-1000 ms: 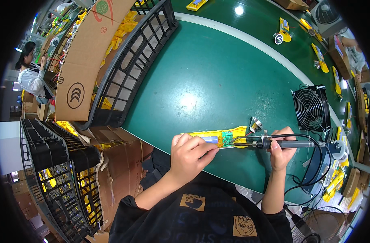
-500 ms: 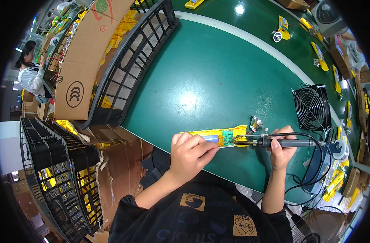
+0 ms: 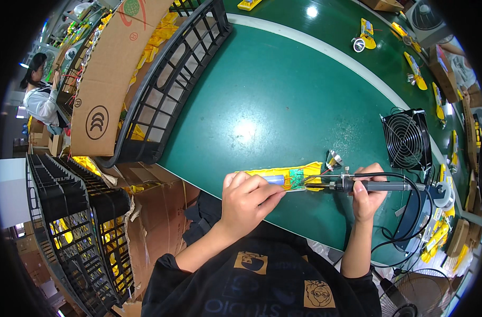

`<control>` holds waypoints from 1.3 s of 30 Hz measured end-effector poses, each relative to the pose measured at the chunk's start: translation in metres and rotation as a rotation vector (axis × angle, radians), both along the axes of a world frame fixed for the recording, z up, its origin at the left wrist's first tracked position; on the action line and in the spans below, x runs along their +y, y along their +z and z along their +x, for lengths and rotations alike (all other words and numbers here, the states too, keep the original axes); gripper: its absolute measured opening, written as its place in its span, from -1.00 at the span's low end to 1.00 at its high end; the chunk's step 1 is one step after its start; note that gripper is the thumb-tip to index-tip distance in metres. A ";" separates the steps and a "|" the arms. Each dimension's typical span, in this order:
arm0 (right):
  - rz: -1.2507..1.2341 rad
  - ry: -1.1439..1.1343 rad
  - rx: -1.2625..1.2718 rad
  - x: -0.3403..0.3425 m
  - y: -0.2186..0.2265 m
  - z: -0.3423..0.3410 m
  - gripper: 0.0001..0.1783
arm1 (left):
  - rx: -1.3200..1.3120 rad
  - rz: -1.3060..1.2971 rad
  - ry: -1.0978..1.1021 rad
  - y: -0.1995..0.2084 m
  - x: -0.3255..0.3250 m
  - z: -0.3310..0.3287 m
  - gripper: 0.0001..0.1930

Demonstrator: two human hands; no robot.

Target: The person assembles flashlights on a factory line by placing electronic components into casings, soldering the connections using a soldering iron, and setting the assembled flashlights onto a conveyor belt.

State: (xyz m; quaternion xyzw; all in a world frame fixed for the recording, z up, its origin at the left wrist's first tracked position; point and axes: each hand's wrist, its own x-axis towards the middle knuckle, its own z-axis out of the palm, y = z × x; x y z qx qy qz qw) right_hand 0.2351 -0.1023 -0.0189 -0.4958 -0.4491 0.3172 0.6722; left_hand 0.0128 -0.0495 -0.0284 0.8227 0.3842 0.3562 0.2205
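A yellow flashlight housing [image 3: 314, 168] lies on the green table in front of me. A blue battery [image 3: 274, 180], a small green circuit board [image 3: 297, 177] and thin wires show in it. My left hand [image 3: 247, 198] is closed over its left end, thumb and forefinger pinched at the near edge; whether they also hold a wire is hidden. My right hand [image 3: 366, 194] grips a soldering iron [image 3: 381, 186] by its grey handle, the tip pointing left at the board. Just beyond the housing's right end sits a silvery reflector [image 3: 334, 159], wired to it.
A black fan [image 3: 406, 140] stands on the right, near the iron's looping cable [image 3: 421, 211]. At left, a black crate [image 3: 169, 79] and a cardboard box [image 3: 106, 90] border the table. Yellow flashlight parts [image 3: 367, 33] lie on the dark green belt [image 3: 315, 26] beyond.
The yellow parts on the far belt have shifted slightly leftward and away. Both hands, the soldering iron and the housing stay nearly in place.
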 end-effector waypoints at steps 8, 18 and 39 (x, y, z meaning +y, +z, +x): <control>-0.023 -0.049 -0.030 -0.001 0.002 0.000 -0.79 | 0.008 -0.003 0.006 0.000 -0.001 -0.001 -0.88; 0.011 -0.118 0.043 -0.001 0.004 0.011 -0.75 | 0.003 0.013 0.011 -0.001 0.000 0.000 -0.87; 0.111 -0.480 0.154 0.005 -0.016 0.041 -0.82 | 0.003 -0.017 -0.043 0.015 0.003 -0.013 -0.68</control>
